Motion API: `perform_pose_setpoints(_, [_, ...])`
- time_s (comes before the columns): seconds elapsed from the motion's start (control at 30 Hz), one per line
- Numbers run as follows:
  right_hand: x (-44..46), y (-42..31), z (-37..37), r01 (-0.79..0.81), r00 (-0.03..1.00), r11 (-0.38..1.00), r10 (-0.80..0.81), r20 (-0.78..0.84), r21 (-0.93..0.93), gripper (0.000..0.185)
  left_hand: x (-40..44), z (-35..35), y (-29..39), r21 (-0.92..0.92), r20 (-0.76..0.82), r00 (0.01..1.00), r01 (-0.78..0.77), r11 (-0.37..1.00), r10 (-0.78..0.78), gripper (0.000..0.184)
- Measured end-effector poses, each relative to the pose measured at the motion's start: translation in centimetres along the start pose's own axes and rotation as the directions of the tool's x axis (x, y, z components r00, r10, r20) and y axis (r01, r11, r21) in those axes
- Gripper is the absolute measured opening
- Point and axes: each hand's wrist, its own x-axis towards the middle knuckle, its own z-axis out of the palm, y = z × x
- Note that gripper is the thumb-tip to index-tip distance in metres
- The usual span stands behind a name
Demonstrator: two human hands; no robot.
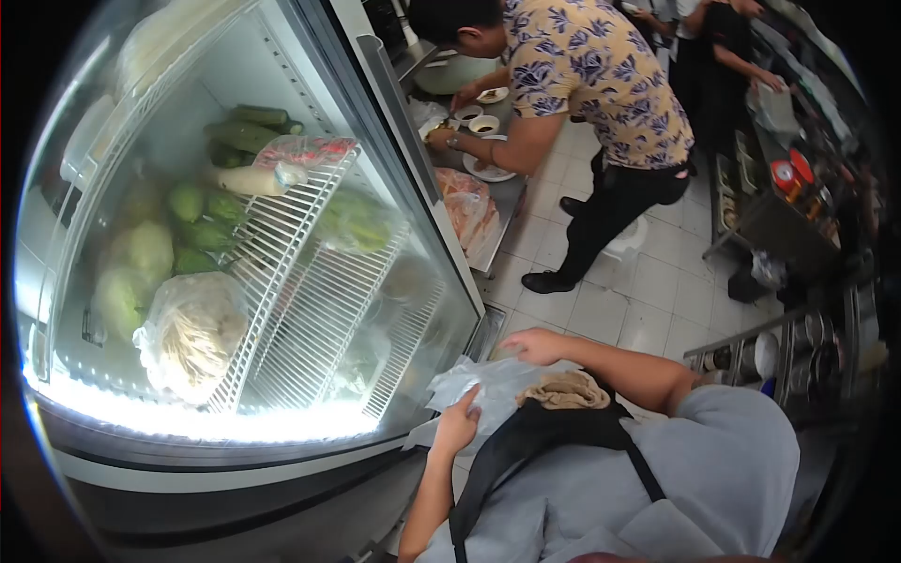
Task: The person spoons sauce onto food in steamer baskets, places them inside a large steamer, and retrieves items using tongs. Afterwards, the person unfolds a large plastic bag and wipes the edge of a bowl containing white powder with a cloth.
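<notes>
A translucent plastic bag (497, 387) is spread out in front of my apron, beside the fridge's lower edge. My left hand (457, 422) pinches the near side of the bag, with its index finger pointing up along the plastic. At the bag's far edge is my right hand (537, 345), its fingers bent and closed against the plastic; the fingertips are partly hidden. A folded brown cloth (566, 390) is tucked at the top of my black apron (554, 424), close to the right forearm. Whatever lies inside the bag cannot be made out.
Left stands a lit glass-front fridge (324, 413) with wire shelves (291, 235), green vegetables (197, 220) and a bagged pale bundle (192, 336). Ahead, a person in a patterned shirt (601, 75) bends over a counter with bowls (483, 125) and bagged meat (466, 211). Shelving (779, 352) stands right.
</notes>
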Motion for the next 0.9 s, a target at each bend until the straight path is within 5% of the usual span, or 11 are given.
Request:
perform_pose_setpoints(0.17, [-4.6,-5.8,5.7,0.327,0.939,0.942,-0.333,-0.09,-0.077,0.046,0.6,0.7,2.5,0.076,0.34,0.903,-0.306,0.949,0.264,0.047])
perform_pose_setpoints(0.2, [-6.2,-7.7,5.1,0.095,0.995,0.992,-0.091,0.049,-0.079,0.041,0.2,0.8,3.4,0.026,0.316,0.925,-0.23,0.973,0.21,0.047])
perform_pose_setpoints(0.27, [-9.3,-6.9,5.5,-0.156,0.986,0.961,0.137,-0.096,-0.227,0.031,-1.0,0.5,5.9,-0.086,0.263,0.96,-0.074,0.994,0.094,0.048])
perform_pose_setpoints(0.5, [-24.8,-13.5,0.7,-0.381,0.639,0.924,0.235,-0.732,-0.035,0.021,-0.3,6.0,4.4,0.255,0.461,0.747,-0.628,0.735,0.479,0.038])
perform_pose_setpoints(0.53, [-27.2,-13.0,0.4,-0.409,0.537,0.912,0.249,-0.806,0.01,0.022,1.0,8.5,1.7,0.258,0.301,0.742,-0.668,0.698,0.599,0.028])
perform_pose_setpoints(0.63, [-33.3,-7.8,0.3,-0.517,0.32,0.839,0.377,-0.869,0.173,0.023,0.6,7.9,5.5,0.019,0.384,0.852,-0.393,0.919,0.356,0.027])
perform_pose_setpoints(0.7, [-36.0,-5.7,0.9,-0.616,0.243,0.763,0.42,-0.875,0.195,0.025,-0.3,8.6,8.6,-0.011,0.414,0.821,-0.426,0.905,0.392,0.034])
perform_pose_setpoints(0.73, [-37.2,-5.2,2.1,-0.82,0.223,0.571,0.396,-0.891,0.048,0.046,-0.5,9.7,10.0,0.009,0.385,0.82,-0.463,0.886,0.424,0.035])
perform_pose_setpoints(0.8, [-37.2,-10.0,3.8,-0.912,0.277,0.377,0.275,-0.921,-0.162,0.074,-1.4,11.4,13.9,-0.002,0.344,0.804,-0.517,0.856,0.486,0.038])
perform_pose_setpoints(0.87, [-36.8,-12.0,6.0,-0.588,0.566,0.746,0.105,-0.817,-0.311,0.092,-3.4,13.1,18.4,-0.043,0.435,0.688,-0.629,0.776,0.581,0.037])
perform_pose_setpoints(0.9, [-36.2,-12.6,7.4,-0.443,0.618,0.846,0.05,-0.785,-0.295,0.079,-4.4,13.4,20.4,-0.069,0.48,0.62,-0.679,0.731,0.621,0.037])
